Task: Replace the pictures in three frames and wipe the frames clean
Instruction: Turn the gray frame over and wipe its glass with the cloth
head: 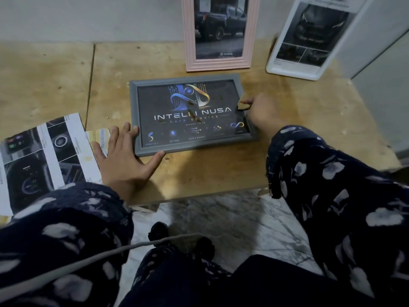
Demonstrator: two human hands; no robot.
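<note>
Head view showed the right hand (263, 111) curled closed, its fingertips pinching a small tan wad, apparently a cloth (244, 104), against the right inner edge of the grey frame (192, 114). The wrist came in from the right, its dark patterned sleeve angled down toward the viewer. The left hand (127, 156) lay flat with fingers spread, gripping nothing, its fingertips and thumb touching the frame's lower-left corner. The grey frame lay face up on the plywood tabletop (199, 171), holding a dark logo print with brownish smudges on the glass. Behind it a pink frame (219, 34) stood upright with a truck picture, and a white frame (309, 38) leaned at the right. Loose printed sheets (44, 156) lay beside the left hand.
</note>
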